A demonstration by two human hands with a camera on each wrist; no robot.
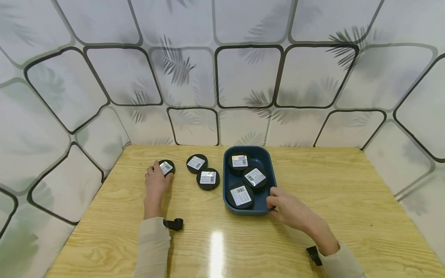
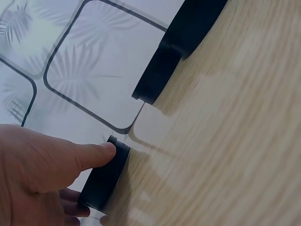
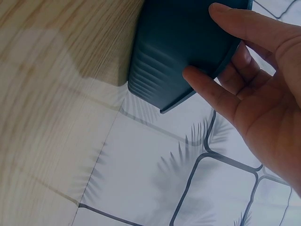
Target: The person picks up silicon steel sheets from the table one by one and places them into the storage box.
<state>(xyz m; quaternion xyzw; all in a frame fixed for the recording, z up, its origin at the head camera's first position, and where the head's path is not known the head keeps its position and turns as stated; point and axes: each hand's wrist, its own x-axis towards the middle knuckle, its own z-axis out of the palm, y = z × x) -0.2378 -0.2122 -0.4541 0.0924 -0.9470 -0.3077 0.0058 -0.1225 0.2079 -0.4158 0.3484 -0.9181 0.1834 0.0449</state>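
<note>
My left hand (image 1: 156, 183) grips a round black container (image 1: 167, 166) with a white label on top, at the left of the table. In the left wrist view its thumb (image 2: 101, 155) presses one side of the container and the fingers reach round the other. My right hand (image 1: 292, 210) holds the front right rim of a dark blue plastic bin (image 1: 248, 212), digits on both sides of the wall. Inside the bin, three labelled black containers show: one at the back (image 1: 240, 160), one in the middle (image 1: 255, 177), one at the front (image 1: 240, 196).
Between my left hand and the bin, two more labelled black containers lie close together, one farther back (image 1: 196, 163) and one nearer (image 1: 208, 178). The wooden table (image 1: 326, 173) ends at a patterned wall covering (image 1: 250, 77) behind and at the sides.
</note>
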